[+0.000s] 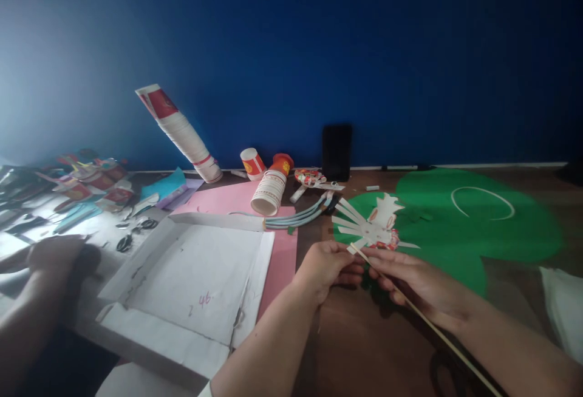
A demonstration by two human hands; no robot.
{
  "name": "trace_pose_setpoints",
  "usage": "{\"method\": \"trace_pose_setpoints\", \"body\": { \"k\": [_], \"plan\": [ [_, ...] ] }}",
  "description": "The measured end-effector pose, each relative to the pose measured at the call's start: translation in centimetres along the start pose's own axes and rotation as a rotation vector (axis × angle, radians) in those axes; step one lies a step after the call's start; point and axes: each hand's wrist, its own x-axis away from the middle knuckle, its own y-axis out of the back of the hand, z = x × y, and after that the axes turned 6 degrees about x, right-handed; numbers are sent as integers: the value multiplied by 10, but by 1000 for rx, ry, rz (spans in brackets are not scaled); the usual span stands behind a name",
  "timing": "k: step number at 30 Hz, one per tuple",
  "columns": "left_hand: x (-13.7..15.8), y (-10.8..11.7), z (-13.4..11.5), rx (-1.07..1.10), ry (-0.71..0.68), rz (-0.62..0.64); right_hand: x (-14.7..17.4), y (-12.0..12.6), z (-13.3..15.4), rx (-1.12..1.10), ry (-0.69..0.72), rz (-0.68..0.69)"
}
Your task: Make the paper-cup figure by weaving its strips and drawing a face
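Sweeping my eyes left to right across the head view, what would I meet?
Another person's hand, leaning cup stack, single cup, left hand, right hand, white bundle.

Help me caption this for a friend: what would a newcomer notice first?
Bright green paper on the right stands out against the blue wall behind. Left of centre, a tall paper-cup stack tilts. In front, the left hand and right hand meet at a thin stick.
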Motion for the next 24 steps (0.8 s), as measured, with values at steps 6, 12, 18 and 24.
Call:
{"method": "trace_pose_setpoints", "body": {
  "k": [6,12,18,24],
  "plan": [
    [7,7,2,-106,-27,0,-3,-6,2,-64,-43,54],
    [15,16,-5,-62,-21,36,-7,-8,3,-140,-67,59],
    [11,14,-5,-56,-79,-129,-7,-8,1,-134,-73,42],
    [8,10,-1,-45,-79,-159,-7,-11,1,-94,-45,60]
  ]
}}
